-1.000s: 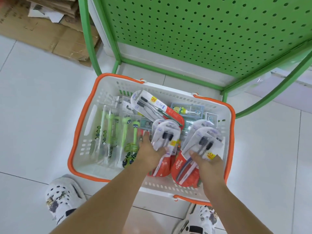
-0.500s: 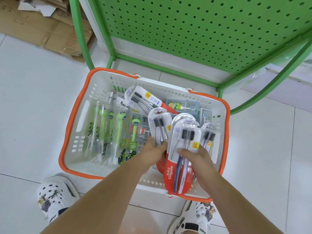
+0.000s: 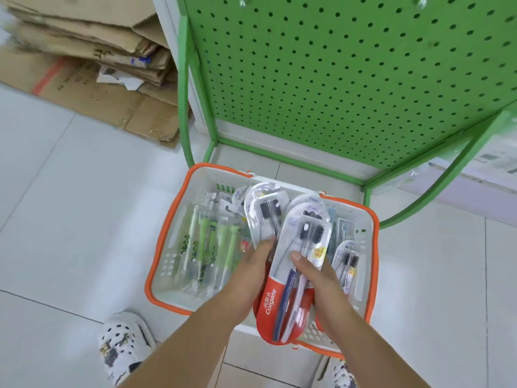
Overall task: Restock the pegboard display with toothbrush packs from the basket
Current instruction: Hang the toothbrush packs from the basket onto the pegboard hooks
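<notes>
Above white floor tiles (image 3: 84,219), over the orange-rimmed basket (image 3: 373,247), the right hand (image 3: 321,284) pinches one Colgate toothbrush pack (image 3: 282,278) and the left hand (image 3: 251,275) grips another (image 3: 263,217); overlapping slick blisters could slide free while rising toward the green pegboard (image 3: 335,79).

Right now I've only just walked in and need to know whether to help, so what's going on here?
A person is standing over a white basket with an orange rim on the floor, picking out toothbrush packs. The right hand grips a red Colgate pack, and the left hand holds a second pack beside it, both lifted above the basket. More packs, including green ones, lie inside. The green pegboard just behind the basket has nothing hung on the part in view.
</notes>
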